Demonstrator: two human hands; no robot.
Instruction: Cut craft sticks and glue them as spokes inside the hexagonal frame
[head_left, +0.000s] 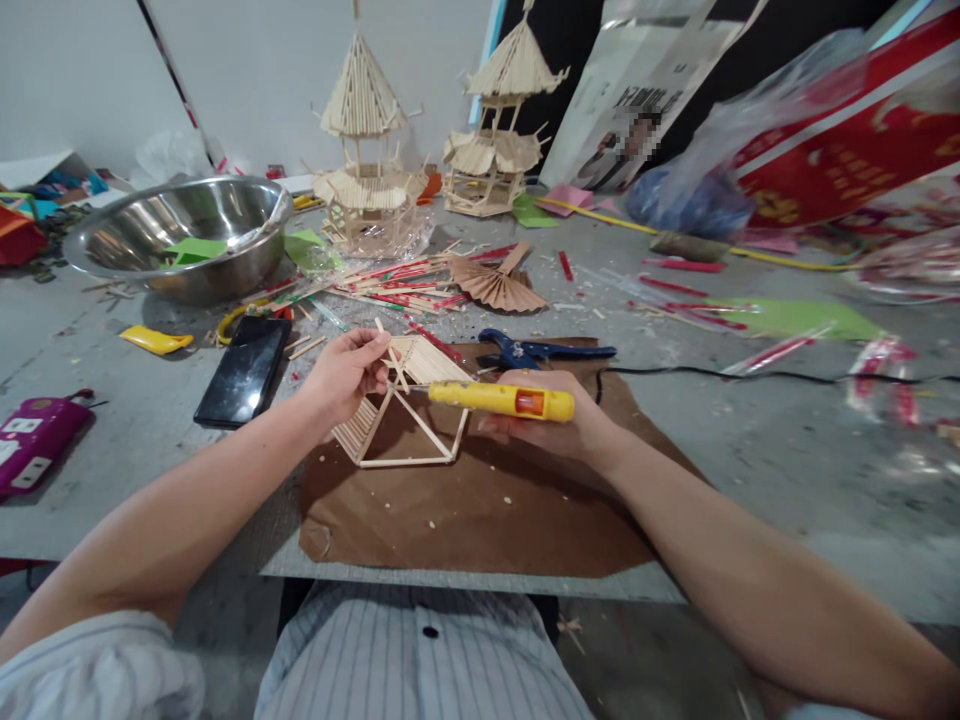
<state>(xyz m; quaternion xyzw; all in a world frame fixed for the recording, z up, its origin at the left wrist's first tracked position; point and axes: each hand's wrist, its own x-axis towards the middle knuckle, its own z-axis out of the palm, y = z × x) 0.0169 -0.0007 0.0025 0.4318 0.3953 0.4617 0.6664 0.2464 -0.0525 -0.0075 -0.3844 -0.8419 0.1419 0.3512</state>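
My right hand [551, 400] is closed round a yellow hot glue gun [495, 398], its nozzle pointing left. At the nozzle's tip is the top of a small roof frame [409, 463] made of thin wooden sticks. Some sides of the frame are covered with rows of sticks, and the front sides are bare. My left hand [349, 370] pinches a thin wooden stick [397, 368] at the frame's peak, fingertips close to the nozzle. Whether the stick touches the frame I cannot tell. Brown paper [480, 525] lies under the frame.
Blue-handled cutters [525, 352] lie just behind the glue gun. A black phone [244, 370], a steel bowl [180, 235] and a purple case [41, 440] are on the left. Two stick pagodas [364, 130] stand behind scattered sticks [405, 285]. A black cord [697, 371] runs right.
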